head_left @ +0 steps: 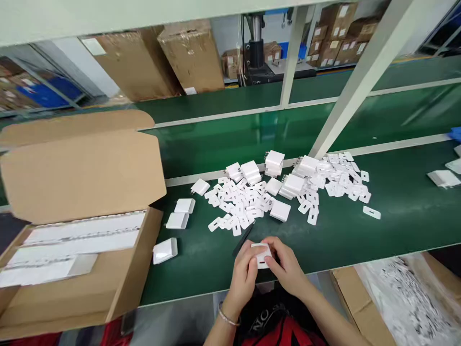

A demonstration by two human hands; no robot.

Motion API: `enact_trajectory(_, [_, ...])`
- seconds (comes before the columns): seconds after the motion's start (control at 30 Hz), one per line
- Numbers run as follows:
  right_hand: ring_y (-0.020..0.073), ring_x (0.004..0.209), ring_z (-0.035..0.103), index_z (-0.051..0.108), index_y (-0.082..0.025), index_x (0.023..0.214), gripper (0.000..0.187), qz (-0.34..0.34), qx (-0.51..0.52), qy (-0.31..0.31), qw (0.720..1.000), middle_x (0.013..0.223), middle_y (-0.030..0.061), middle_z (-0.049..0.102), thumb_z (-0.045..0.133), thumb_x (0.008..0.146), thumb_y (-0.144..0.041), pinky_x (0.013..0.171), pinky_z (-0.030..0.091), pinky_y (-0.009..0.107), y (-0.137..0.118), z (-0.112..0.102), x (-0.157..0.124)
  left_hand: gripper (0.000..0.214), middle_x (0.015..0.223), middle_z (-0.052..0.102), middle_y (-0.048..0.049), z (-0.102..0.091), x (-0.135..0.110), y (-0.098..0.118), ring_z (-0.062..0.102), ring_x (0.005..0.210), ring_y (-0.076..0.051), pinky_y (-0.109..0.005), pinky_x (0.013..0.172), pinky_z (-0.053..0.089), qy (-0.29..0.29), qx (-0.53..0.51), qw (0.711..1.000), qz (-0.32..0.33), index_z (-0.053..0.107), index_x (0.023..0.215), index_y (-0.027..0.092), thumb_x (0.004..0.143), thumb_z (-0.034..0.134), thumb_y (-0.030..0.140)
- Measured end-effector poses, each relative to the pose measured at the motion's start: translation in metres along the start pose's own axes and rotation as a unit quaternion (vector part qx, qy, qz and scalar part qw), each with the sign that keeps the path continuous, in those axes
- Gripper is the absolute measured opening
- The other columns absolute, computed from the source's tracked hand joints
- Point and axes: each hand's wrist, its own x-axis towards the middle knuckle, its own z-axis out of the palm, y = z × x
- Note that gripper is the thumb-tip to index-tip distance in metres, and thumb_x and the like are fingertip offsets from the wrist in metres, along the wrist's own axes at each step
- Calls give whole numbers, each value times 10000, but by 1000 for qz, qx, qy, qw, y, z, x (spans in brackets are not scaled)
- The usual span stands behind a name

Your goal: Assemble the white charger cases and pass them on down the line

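A white charger (264,258) with a dark port slot on its face is gripped between both hands over the bench's front edge. My left hand (245,268) pinches its left side, and my right hand (287,266) holds the right side with thumb and fingers. Just beyond my left hand lies a dark, slim tool (243,239), partly hidden. Farther back spreads a pile of small white slotted cover plates (240,204), with white charger bodies (280,210) around it, several showing metal prongs.
At left stands an open cardboard box (135,274) holding rows of white chargers (75,240). Single chargers (164,251) lie beside it. A second pile of plates (342,178) sits at right, by a slanted white post (355,91). Below the bench, a lined carton (370,302) holds small pieces.
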Motion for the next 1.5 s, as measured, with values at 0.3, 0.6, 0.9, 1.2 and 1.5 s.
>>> enact_trajectory(0.3, [186, 771, 579, 595, -257, 1244, 345, -9, -9, -3, 1000, 930, 7, 644, 678, 968, -446, 692, 475, 296, -5, -4, 0, 488, 1220, 694, -111, 1, -5, -1, 628, 1141, -268, -386, 994, 500, 11, -111, 991, -71, 743, 1246, 240, 1120, 367, 525])
enact_trajectory(0.6, [243, 1214, 658, 522, -335, 1442, 530, -64, 5, 13, 998, 1333, 75, 628, 709, 955, -240, 1005, 576, 366, 4, -4, 0, 573, 1256, 659, -111, -3, 4, -3, 643, 1131, -257, -374, 987, 525, 52, -263, 951, -155, 589, 1376, 246, 1059, 399, 684])
enact_trajectory(0.9, [264, 1178, 709, 473, -295, 1522, 515, -85, -18, 94, 992, 1400, 135, 629, 601, 1026, -238, 973, 643, 415, 9, 0, -5, 414, 1164, 655, -72, -27, -7, 8, 690, 987, -202, -299, 869, 562, 185, -188, 958, -113, 537, 1281, 271, 963, 737, 445])
enact_trajectory(1.2, [176, 766, 695, 689, -223, 1102, 162, -23, 61, 258, 964, 1060, 76, 659, 664, 1002, -348, 658, 602, 283, 22, -10, -3, 416, 1124, 642, -118, -261, -36, 4, 687, 1033, -314, -465, 928, 576, 368, 424, 800, -212, 498, 1194, 209, 869, 641, 426])
enact_trajectory(1.5, [290, 852, 630, 722, -174, 961, 234, -41, -284, 369, 884, 1020, 146, 663, 576, 933, -355, 815, 511, 473, 34, -92, 18, 309, 873, 605, -121, -359, -24, -23, 655, 959, -421, -550, 877, 562, 299, 525, 749, -272, 556, 888, 207, 665, 623, 411])
